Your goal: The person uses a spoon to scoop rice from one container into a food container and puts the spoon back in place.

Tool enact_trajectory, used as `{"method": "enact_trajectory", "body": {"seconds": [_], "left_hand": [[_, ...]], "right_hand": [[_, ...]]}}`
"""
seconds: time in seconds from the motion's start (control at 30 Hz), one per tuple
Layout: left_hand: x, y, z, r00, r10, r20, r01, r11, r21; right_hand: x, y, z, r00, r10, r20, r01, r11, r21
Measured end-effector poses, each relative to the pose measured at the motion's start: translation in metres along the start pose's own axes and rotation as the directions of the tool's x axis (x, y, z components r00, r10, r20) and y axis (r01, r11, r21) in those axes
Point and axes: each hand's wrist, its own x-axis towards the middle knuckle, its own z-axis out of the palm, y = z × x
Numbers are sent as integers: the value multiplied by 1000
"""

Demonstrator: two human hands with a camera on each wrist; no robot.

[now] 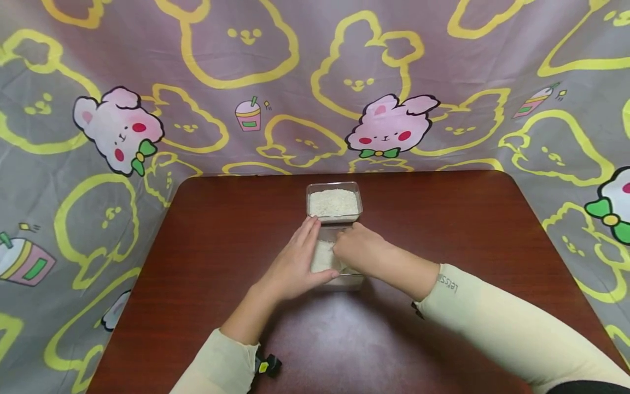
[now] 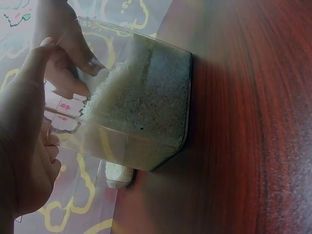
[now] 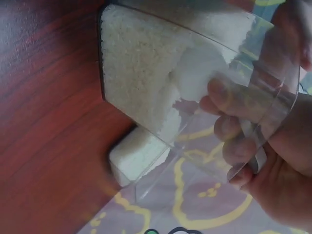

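Observation:
A clear box of rice (image 1: 322, 257) stands nearest me on the table. My left hand (image 1: 295, 268) holds its left side, thumb across the near rim and fingers along the left edge. My right hand (image 1: 361, 249) reaches inside from the right. In the right wrist view, its curled fingers (image 3: 239, 146) grip the handle of a whitish scoop (image 3: 200, 73), whose bowl meets the rice. The head view hides the scoop behind the hand. Just beyond stands a second, smaller-looking clear box (image 1: 334, 203), also holding rice; neither hand grips it.
Both boxes stand on a dark red-brown wooden table (image 1: 221, 230). A cartoon-printed cloth (image 1: 295, 82) hangs behind the table and along both sides. A dark wrist device (image 1: 268, 365) sits at the left sleeve.

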Motion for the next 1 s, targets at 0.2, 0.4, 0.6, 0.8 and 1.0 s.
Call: {"method": "enact_trajectory", "body": {"seconds": [0.2,0.4,0.6,0.8,1.0], "left_hand": [[0,-1,1,1000,12,3,-12,1000,4],[-1,-1,2,1000,12,-4,-12,1000,8],[0,-1,1,1000,14,-6,-14,1000,14],[0,-1,1,1000,-3,11,3,1000,11],[0,-1,1,1000,-10,20,10,1000,11]], "right_hand": [[-8,5,-4,999,-6,-42,15,980,199],[-19,10,-5,993,34,-117,10,932,361],[-32,17,-6,982,85,-171,6,880,475],[-45,28,2,963,139,-231,17,823,567],[-57,37,14,942,182,-283,50,757,651]]}}
